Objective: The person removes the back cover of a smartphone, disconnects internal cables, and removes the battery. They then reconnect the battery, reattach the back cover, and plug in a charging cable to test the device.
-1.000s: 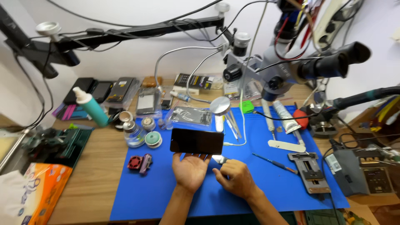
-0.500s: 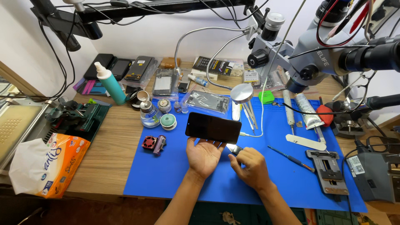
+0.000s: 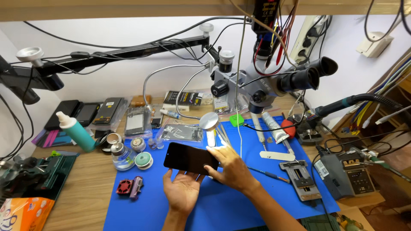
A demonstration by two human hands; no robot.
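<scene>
While lying palm-up nearest the camera, left hand [image 3: 183, 193] cupping open under near edge of dark phone [image 3: 191, 158], fingertips touching its underside. Right hand [image 3: 232, 170] curling loosely over phone's right end, thumb and fingers pinching that short edge. Phone hovering flat, screen up, above blue mat [image 3: 274, 201]; long axis running left to right, right end tilting slightly toward the camera. Lying left on mat: red part [image 3: 124, 187] beside purple cylinder [image 3: 136, 187]. Standing farther back: glass bottle [image 3: 121, 155], teal bottle [image 3: 76, 131] leaning. Looming at rear: microscope [image 3: 274, 83] on boom arm.
</scene>
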